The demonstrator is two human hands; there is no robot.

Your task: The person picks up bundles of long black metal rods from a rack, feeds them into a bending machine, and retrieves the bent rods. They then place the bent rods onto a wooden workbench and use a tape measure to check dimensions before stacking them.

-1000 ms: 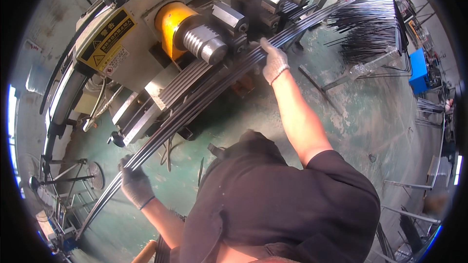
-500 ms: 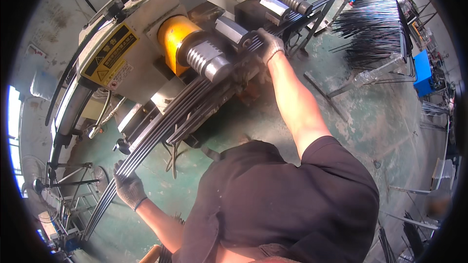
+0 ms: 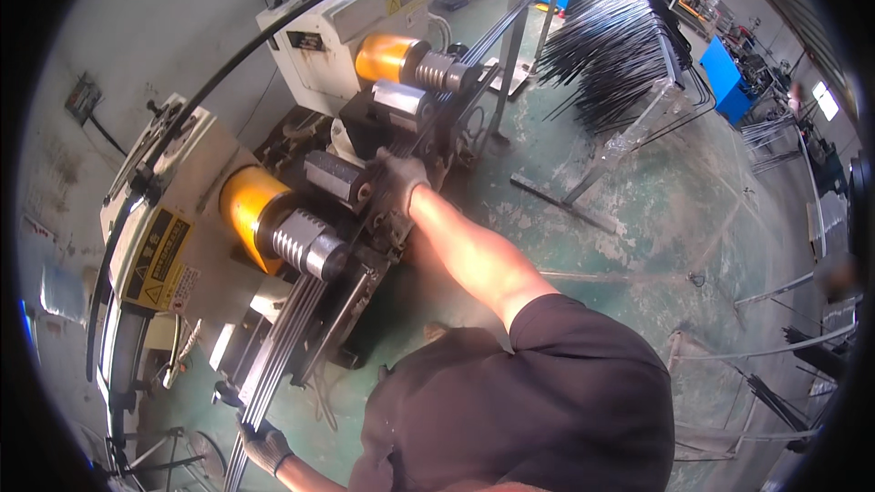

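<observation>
Several long, thin metal rods (image 3: 286, 337) lie side by side, slanting from the lower left up through a machine. My left hand (image 3: 265, 450), in a pale knit glove, is closed around them near their lower end. Farther up, my gloved right hand (image 3: 404, 184) grips the same bundle beside a dark faceted block (image 3: 335, 177); its fingertips are partly hidden. Between the two hands, a grooved steel roller (image 3: 310, 244) on a yellow cylinder (image 3: 252, 210) sits over the rods.
Beyond my right hand stands a second machine head with another yellow cylinder (image 3: 390, 57) and grooved roller (image 3: 444, 72). A rack at the upper right carries a large stack of dark rods (image 3: 606, 46). A metal bar (image 3: 561, 204) lies low over the green floor. Blue equipment (image 3: 725, 79) stands farther right.
The view has swung toward the right and far side, so the machine appears lower and farther left. Both hands stay on the rods, and more of the second machine head and the rack shows.
</observation>
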